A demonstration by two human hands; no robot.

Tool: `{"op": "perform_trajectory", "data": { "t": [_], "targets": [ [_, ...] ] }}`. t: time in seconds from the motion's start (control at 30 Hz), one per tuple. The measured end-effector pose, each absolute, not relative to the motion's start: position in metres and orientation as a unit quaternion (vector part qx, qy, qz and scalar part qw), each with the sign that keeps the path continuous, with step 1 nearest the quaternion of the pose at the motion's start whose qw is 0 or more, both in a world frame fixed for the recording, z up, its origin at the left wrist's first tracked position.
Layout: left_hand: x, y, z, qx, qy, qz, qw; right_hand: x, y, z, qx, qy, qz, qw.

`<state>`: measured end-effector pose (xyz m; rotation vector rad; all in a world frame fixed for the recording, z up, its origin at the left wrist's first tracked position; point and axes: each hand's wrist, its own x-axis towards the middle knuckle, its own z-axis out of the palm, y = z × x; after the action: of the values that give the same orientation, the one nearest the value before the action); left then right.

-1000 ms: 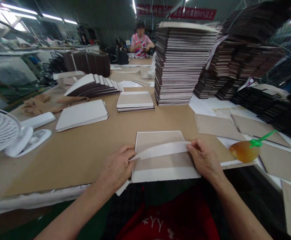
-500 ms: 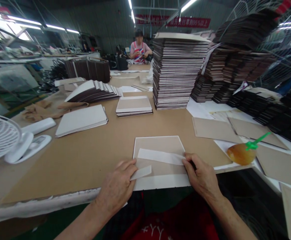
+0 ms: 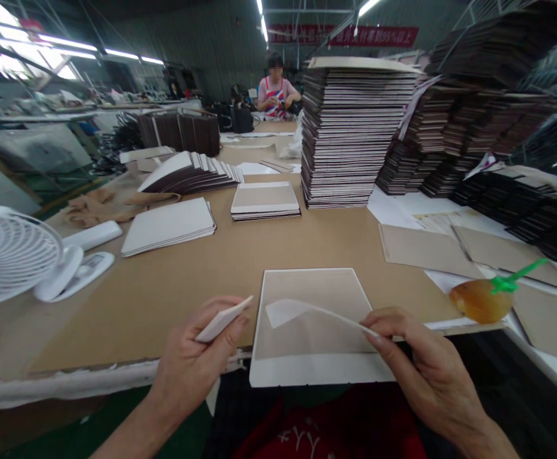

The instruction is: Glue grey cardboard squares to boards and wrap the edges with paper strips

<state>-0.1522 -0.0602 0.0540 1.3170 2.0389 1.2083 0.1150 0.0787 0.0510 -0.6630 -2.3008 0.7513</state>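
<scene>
A beige panel with white borders (image 3: pixel 307 344) lies at the table's front edge, its near white band reaching over the edge. Above it, my right hand (image 3: pixel 426 363) pinches one end of a translucent white strip (image 3: pixel 302 311); the strip bows across the panel to the left. My left hand (image 3: pixel 202 350) is off the panel's left side, closed on a small folded-looking white strip (image 3: pixel 224 320) that sticks up between thumb and fingers. Whether that piece is one layer or several I cannot tell.
A white fan (image 3: pixel 11 255) stands at the left, near a pile of white boards (image 3: pixel 168 226). Behind the panel sit a small stack of panels (image 3: pixel 265 201) and a tall stack (image 3: pixel 355 134). An amber pouch with a green tie (image 3: pixel 482 299) lies right. A person (image 3: pixel 276 92) works farther back.
My left hand has come off the panel and moved left, lifting its white strip. My right hand has shifted right and down, and its long strip now bends above the panel.
</scene>
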Motion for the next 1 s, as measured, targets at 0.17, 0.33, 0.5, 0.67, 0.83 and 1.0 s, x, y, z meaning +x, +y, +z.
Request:
{"op": "perform_trajectory", "data": {
  "t": [0.17, 0.33, 0.5, 0.67, 0.83, 1.0],
  "targets": [
    [-0.131, -0.047, 0.081, 0.519, 0.556, 0.497, 0.417, 0.084, 0.063, 0.085, -0.107, -0.918, 0.314, 0.220],
    [-0.121, -0.038, 0.073, 0.485, 0.585, 0.426, 0.491, 0.080, 0.060, 0.089, -0.096, -0.915, 0.315, 0.235],
    [-0.139, -0.037, 0.065, 0.474, 0.637, 0.380, 0.475, 0.094, 0.074, 0.077, -0.194, -0.881, 0.336, 0.270],
    [-0.163, -0.030, 0.056, 0.430, 0.682, 0.360, 0.470, 0.099, 0.096, 0.066, -0.323, -0.826, 0.366, 0.281],
    [-0.178, -0.009, 0.039, 0.309, 0.685, 0.443, 0.488, 0.085, 0.123, 0.054, -0.417, -0.756, 0.424, 0.274],
    [-0.188, 0.012, 0.032, 0.270, 0.658, 0.481, 0.513, 0.074, 0.149, 0.037, -0.465, -0.687, 0.486, 0.275]
  ]
}}
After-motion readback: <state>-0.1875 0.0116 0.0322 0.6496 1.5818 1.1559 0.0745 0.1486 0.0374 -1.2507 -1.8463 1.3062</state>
